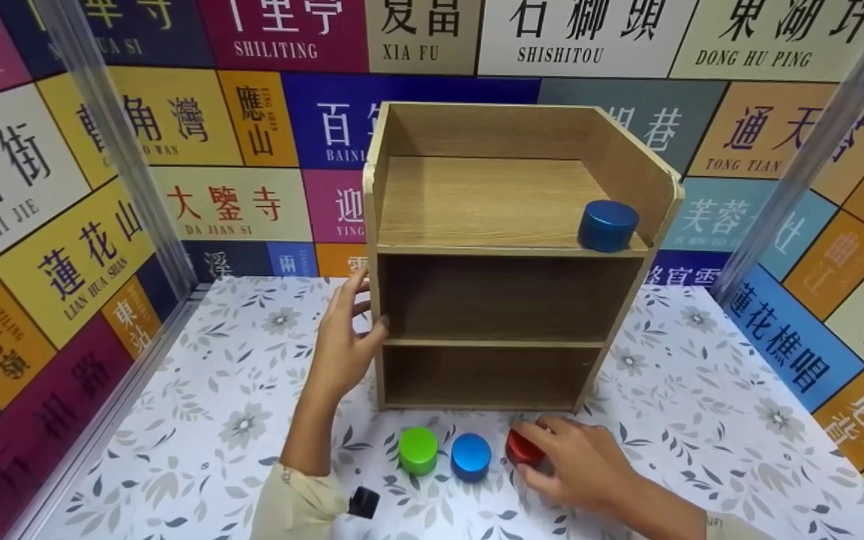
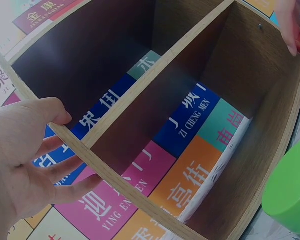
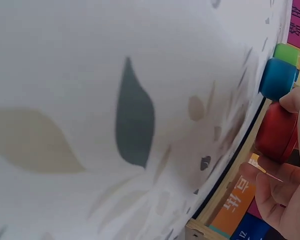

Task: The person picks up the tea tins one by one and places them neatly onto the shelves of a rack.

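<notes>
My left hand (image 1: 346, 337) grips the left side panel of a small wooden shelf (image 1: 492, 343), its thumb at the front edge and its fingers along the outer side. In front of the shelf, my right hand (image 1: 586, 461) holds a red round tin (image 1: 523, 448) between thumb and fingers; the hand covers part of it. The right wrist view shows the red tin (image 3: 277, 132) beside the blue one. To its left on the cloth stand a blue round tin (image 1: 470, 457) and a green round tin (image 1: 418, 450). A darker blue tin (image 1: 607, 226) sits on the shelf's top board, front right.
Two compartments lie below the shelf's top board, with a middle board (image 1: 492, 343) between them. Leaf-patterned cloth (image 1: 244, 424) covers the table. Walls with coloured name panels (image 1: 226, 206) enclose the back and both sides.
</notes>
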The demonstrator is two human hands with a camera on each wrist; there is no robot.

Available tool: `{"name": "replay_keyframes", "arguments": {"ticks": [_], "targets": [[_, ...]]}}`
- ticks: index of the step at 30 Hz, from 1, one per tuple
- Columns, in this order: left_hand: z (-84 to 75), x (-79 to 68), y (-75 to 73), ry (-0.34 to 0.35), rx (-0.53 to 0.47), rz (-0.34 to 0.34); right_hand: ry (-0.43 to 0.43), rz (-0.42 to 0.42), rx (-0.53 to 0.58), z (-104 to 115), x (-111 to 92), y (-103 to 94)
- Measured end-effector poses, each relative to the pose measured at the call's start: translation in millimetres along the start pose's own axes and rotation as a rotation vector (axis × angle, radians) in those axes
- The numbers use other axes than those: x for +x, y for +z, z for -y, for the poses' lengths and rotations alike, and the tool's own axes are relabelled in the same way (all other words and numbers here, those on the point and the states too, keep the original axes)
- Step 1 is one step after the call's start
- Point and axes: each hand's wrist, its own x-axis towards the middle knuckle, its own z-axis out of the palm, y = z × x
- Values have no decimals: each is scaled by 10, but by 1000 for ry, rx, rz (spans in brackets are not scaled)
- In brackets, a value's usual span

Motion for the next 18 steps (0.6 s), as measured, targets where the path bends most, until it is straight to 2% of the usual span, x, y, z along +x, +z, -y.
{"name": "replay_keyframes", "arguments": {"ticks": [7, 14, 18], "targets": [[-12, -11, 17, 17, -11, 6, -26, -145, 1, -15, -30, -82], [-14, -16, -5, 14, -14, 7, 0, -143, 49, 37, -16, -270], [-16, -15, -12, 6, -18, 8, -3, -173, 61, 71, 9, -408]]}}
